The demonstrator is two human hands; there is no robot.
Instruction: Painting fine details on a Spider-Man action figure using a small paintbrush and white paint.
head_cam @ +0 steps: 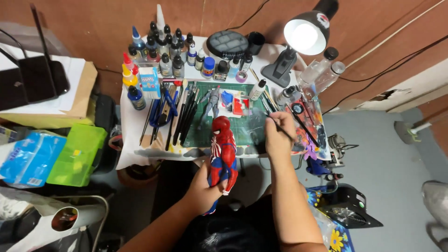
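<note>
Head: one figure, one brush.

Upright red-and-blue figure, thin brush

A home hobby-painting corner: paint bottles, brushes, cutting mat, desk lamp.

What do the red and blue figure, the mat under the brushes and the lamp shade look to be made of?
Figure, gripped in the left hand: probably hard plastic, smooth with a slight sheen. Green mat: looks like rubbery vinyl, matte, with a printed grid. Lamp shade: black outside, glossy highlights; metal or plastic, can't tell.
</note>
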